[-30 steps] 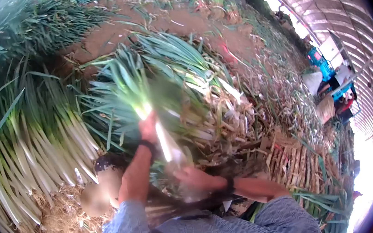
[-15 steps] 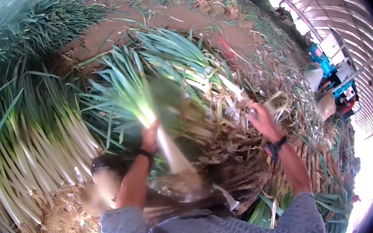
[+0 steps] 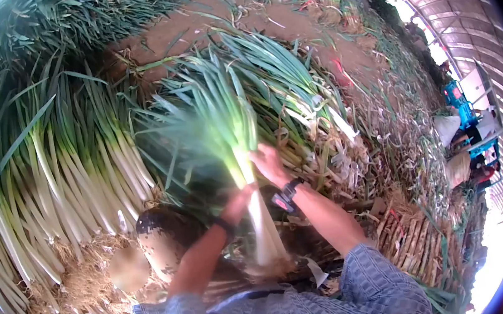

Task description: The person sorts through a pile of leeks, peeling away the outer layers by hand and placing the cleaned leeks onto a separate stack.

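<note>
A bundle of long green onions (image 3: 264,221) stands nearly upright in front of me, white shafts and roots down, leaves fanning up and away. My left hand (image 3: 238,205) is closed round the shafts from the left, a little blurred. Higher up, my right hand (image 3: 269,165) grips the same bundle from the right, where white turns green; its fingertips are partly hidden. Both wrists wear dark bands. Behind the bundle, more green onions (image 3: 268,61) lie on the ground with their leaves pointing away.
At left stands a dense row of green onions (image 3: 60,186), roots toward me. Another leafy heap (image 3: 72,22) lies at far left. Peeled leaf litter (image 3: 385,172) covers the ground at right. A blue machine (image 3: 462,106) is at far right, under a ribbed arched roof (image 3: 452,0).
My right hand has come left from beside the litter and taken hold of the bundle. My left hand sits lower on the shafts, and the bundle stands more upright. The view has shifted slightly.
</note>
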`<state>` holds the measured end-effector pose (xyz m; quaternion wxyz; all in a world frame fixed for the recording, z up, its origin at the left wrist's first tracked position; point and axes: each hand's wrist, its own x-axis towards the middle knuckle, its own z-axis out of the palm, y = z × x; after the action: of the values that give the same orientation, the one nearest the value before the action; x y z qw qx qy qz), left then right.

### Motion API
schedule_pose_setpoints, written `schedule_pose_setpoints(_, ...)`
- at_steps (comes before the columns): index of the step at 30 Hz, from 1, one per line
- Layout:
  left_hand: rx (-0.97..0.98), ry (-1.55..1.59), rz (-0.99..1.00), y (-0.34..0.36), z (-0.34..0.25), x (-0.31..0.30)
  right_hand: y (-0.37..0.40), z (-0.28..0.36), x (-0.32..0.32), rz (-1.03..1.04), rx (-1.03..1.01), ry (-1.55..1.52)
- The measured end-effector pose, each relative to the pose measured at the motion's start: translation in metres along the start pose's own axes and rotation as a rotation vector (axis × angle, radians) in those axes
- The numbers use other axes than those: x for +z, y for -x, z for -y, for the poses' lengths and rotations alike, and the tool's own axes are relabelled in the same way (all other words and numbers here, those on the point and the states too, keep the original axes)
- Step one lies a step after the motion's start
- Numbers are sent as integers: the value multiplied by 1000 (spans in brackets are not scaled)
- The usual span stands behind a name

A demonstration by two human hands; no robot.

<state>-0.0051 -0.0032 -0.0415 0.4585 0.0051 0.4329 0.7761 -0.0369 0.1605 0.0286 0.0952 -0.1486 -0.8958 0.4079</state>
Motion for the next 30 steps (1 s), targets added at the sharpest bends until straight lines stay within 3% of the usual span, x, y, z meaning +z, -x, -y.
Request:
schedule_pose_setpoints(4,-1,44,24,-4,6,13,17,-2,-22,-36,-131,-131)
schedule_pose_setpoints(7,1,-57,36,1,-1,26,30,-8,-32,-172,-195,-30)
schedule_pose_setpoints(10,86,-100,6,6,1,35,43,-10,-51,-69,-148,101)
schedule_pose_setpoints(13,90,-109,51,15,0,37,54,-18,-59,-101,-245,107)
schedule_pose_setpoints(16,21,-105,-6,19,6,44,71,-5,-70,-51,-152,242)
schedule_pose_setpoints(19,143,24,170,-10,57,8,115,14,-50,166,-348,61)
schedule_pose_setpoints(20,90,76,117,-21,65,0,121,16,-53,149,-191,-82)
schedule_pose_setpoints(21,-12,113,78,8,24,23,121,15,-62,140,-47,-218)
schedule_pose_setpoints(22,-6,8,45,7,26,25,124,13,-69,146,103,-359)
schedule_pose_setpoints(23,-4,-108,10,8,24,22,117,-22,-82,134,-246,-172)
schedule_pose_setpoints(24,51,-116,2,11,22,27,122,-13,-112,228,-167,-290)
schedule_pose_setpoints(25,13,-80,-54,6,29,25,131,36,-148,298,24,-390)
schedule_pose_setpoints(27,-25,-21,-17,7,24,23,137,72,-198,150,55,-335)
schedule_pose_setpoints(28,-69,-17,-24,9,18,23,137,77,-222,32,-36,-377)
schedule_pose_setpoints(30,-55,-10,-47,7,21,22,121,80,-296,-385,-151,-201)
